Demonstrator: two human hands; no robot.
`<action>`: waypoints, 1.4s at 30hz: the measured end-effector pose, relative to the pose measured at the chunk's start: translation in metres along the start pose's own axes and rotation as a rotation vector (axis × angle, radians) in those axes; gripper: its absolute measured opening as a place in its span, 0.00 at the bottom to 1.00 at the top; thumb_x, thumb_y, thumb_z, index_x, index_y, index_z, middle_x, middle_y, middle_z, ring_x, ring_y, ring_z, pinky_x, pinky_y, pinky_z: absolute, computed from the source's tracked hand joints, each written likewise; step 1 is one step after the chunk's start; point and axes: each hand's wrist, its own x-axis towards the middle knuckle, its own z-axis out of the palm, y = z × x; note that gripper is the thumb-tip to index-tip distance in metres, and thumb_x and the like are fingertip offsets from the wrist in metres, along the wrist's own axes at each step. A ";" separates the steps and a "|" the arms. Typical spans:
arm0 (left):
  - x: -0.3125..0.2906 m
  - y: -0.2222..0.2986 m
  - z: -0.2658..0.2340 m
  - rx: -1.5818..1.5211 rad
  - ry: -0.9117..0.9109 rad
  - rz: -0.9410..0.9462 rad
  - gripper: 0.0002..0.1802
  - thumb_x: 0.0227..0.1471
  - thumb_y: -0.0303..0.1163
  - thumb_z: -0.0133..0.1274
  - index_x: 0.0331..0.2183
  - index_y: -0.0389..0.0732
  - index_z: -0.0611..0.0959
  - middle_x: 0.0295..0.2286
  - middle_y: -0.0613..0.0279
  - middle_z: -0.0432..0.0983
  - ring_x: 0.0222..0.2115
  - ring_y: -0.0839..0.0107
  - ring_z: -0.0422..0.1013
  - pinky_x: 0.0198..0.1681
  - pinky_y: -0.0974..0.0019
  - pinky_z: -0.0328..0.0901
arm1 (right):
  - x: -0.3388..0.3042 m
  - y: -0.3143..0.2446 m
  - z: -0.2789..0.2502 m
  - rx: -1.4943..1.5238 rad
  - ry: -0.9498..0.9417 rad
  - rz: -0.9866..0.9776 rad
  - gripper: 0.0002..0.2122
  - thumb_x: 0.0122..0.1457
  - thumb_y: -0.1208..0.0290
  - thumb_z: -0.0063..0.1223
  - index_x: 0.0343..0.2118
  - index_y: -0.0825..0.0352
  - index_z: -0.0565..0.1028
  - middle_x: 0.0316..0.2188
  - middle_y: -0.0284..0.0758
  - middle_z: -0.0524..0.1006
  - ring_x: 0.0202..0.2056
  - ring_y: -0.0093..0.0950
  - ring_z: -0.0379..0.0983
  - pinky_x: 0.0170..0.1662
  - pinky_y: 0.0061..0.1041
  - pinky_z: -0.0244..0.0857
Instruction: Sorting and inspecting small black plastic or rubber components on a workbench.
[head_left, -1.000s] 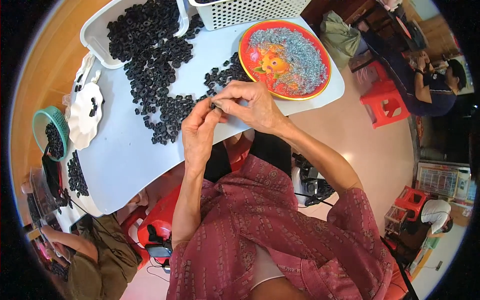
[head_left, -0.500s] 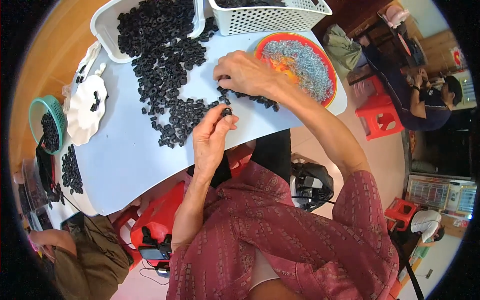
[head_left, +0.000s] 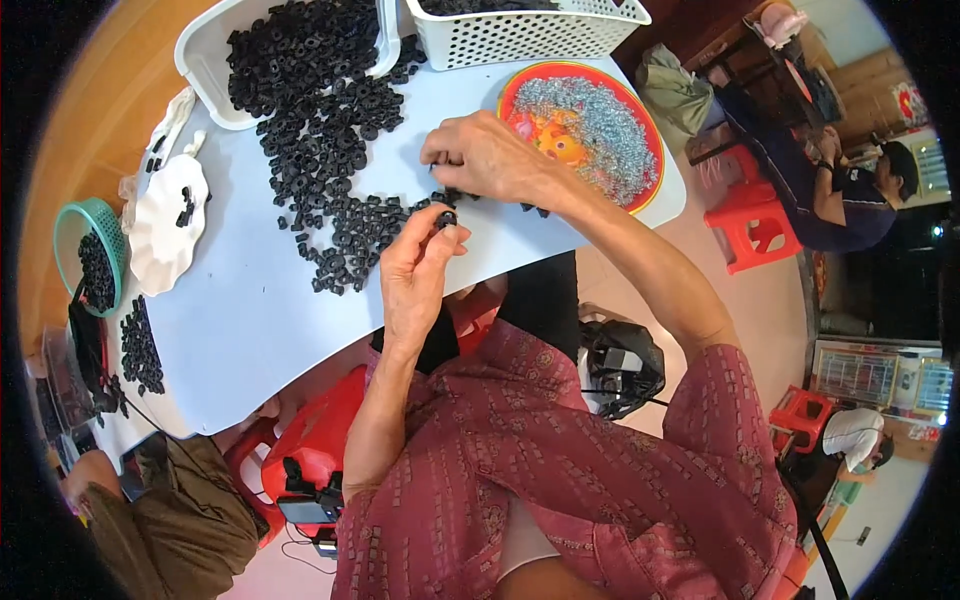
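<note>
Between thumb and fingers, my left hand (head_left: 414,268) pinches a small black plastic part (head_left: 447,219) near the front edge of the table. My right hand (head_left: 488,158) is above the tabletop just beyond it, its fingers bent downward and close together; whatever they hold is hidden. Some loose black parts (head_left: 535,209) lie under and beside the right wrist. A large heap of similar black parts (head_left: 318,165) spreads from a tipped white bin (head_left: 200,75) to near my left hand. Right of my right hand is a round red-rimmed tray (head_left: 655,165) with many small clear-blue pieces (head_left: 600,115).
A white perforated basket (head_left: 530,42) stands at the back. On the left are a white scalloped dish (head_left: 165,230), a green basket (head_left: 118,240) and more black parts (head_left: 141,345). A person (head_left: 850,190) sits at right; red stools (head_left: 752,220) stand on the floor.
The view has shifted slightly, moving the table a little to the left. My right hand has dropped slightly over the loose parts, covering more of them. My left hand still pinches the black part.
</note>
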 end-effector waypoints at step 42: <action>0.001 0.003 0.007 0.046 0.029 -0.010 0.16 0.56 0.28 0.47 0.45 0.32 0.76 0.28 0.65 0.75 0.30 0.79 0.69 0.37 0.75 0.62 | -0.064 -0.031 0.016 0.785 0.264 0.173 0.09 0.53 0.74 0.52 0.35 0.70 0.79 0.25 0.32 0.76 0.25 0.19 0.71 0.29 0.19 0.65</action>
